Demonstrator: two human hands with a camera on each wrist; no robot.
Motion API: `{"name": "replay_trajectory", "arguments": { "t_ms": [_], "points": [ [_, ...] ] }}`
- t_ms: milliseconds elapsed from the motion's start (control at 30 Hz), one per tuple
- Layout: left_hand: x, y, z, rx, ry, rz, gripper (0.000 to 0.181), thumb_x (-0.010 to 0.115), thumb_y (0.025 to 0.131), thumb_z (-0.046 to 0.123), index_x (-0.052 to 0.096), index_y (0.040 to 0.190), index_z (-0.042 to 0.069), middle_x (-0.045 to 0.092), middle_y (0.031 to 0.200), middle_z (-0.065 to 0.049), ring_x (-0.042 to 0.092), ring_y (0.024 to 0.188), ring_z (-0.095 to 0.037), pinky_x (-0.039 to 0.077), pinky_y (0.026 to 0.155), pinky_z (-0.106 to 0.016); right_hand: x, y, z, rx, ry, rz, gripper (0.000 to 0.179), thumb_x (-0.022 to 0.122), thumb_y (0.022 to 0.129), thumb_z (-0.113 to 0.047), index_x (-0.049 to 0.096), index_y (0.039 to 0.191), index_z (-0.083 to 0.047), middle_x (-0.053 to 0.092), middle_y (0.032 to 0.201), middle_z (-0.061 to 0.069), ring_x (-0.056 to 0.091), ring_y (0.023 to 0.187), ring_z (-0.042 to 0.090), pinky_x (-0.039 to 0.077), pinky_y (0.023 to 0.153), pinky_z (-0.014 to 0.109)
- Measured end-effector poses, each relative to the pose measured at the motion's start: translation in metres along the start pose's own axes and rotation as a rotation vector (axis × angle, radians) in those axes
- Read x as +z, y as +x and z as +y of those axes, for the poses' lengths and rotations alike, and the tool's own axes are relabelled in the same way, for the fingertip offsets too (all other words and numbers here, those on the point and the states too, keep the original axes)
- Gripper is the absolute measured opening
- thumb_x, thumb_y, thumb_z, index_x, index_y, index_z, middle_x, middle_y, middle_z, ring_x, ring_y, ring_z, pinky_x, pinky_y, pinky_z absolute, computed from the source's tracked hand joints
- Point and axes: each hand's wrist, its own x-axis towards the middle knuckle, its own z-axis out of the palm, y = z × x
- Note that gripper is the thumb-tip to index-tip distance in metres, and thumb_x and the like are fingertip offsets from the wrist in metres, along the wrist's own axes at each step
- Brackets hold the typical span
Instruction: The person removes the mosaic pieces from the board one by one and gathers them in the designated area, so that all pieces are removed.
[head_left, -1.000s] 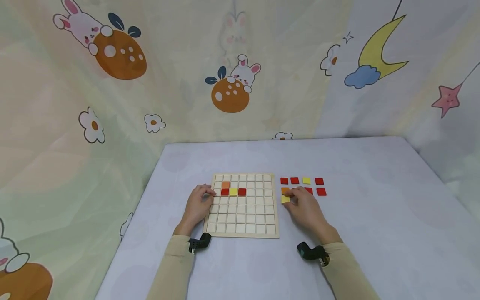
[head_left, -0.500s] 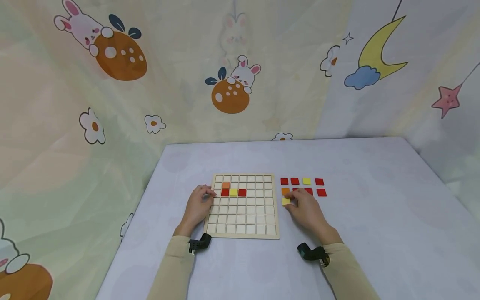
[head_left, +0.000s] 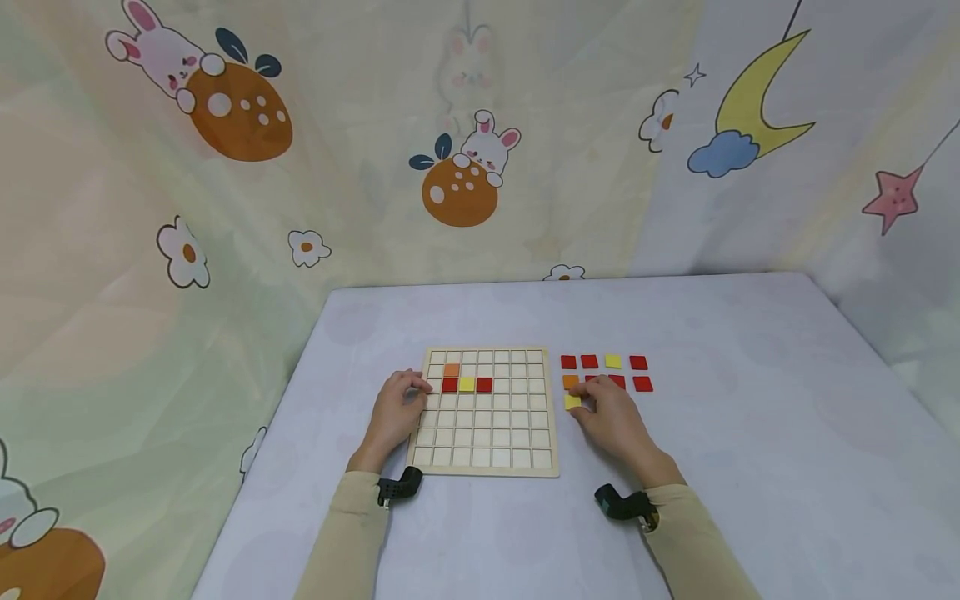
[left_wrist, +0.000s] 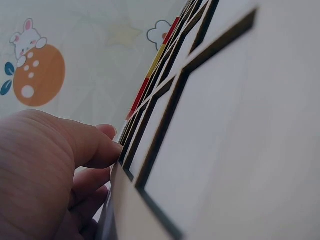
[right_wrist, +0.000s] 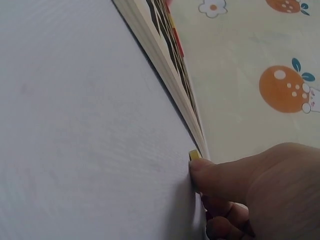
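The yellow tile lies at the fingertips of the right hand, just right of the grid board; that hand's thumb and fingers pinch it. It is thin and small, so the hold is probably slight: a loose pinch could let it slip or turn. The orange tile sits just on its far side, and a careless lift could nudge that, or the partly hidden red tiles by the knuckles. To the left, the board's raised right rim stands between this tile and the cells; carried too low, it would likely catch there. The left hand has its fingers bent at the board's left edge, thumb against the rim; should it slacken, a bump might shift the board. Four tiles sit in the cells toward the far left, easily jostled by such a bump.
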Motion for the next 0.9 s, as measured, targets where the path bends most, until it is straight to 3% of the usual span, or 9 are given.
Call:
{"name": "replay_trajectory", "arguments": {
  "t_ms": [267, 600, 900],
  "points": [
    [-0.0018, 0.0001, -0.0001, -0.003, 0.002, 0.005, 0.007, 0.061, 0.092, 0.010, 0.067, 0.091, 0.014, 0.056, 0.129, -0.006, 0.039, 0.137, -0.027, 0.026, 0.115, -0.049, -0.0018, 0.0017, 0.0005, -0.020, -0.001, 0.001, 0.032, 0.078, 0.082, -0.014, 0.070, 0.113, -0.008, 0.061, 0.105, 0.007, 0.053, 0.090, 0.022, 0.053, 0.078, 0.036],
    [-0.0001, 0.0012, -0.0005, 0.008, -0.006, 0.011, 0.009, 0.061, 0.091, 0.007, 0.067, 0.091, 0.013, 0.056, 0.128, -0.006, 0.039, 0.137, -0.027, 0.026, 0.116, -0.048, -0.0014, 0.0025, 0.0002, -0.062, 0.021, 0.051, 0.025, 0.074, 0.086, -0.017, 0.071, 0.109, -0.008, 0.059, 0.097, 0.005, 0.048, 0.077, 0.019, 0.043, 0.062, 0.029],
    [-0.0002, 0.0008, -0.0014, 0.015, -0.014, 0.014, 0.010, 0.061, 0.091, 0.006, 0.067, 0.090, 0.013, 0.057, 0.125, -0.006, 0.040, 0.136, -0.027, 0.028, 0.115, -0.048, 0.0035, 0.0015, -0.0041, -0.074, 0.060, 0.116, 0.024, 0.072, 0.087, -0.016, 0.070, 0.109, -0.007, 0.061, 0.103, 0.005, 0.051, 0.081, 0.019, 0.048, 0.066, 0.029]
  ]
}}
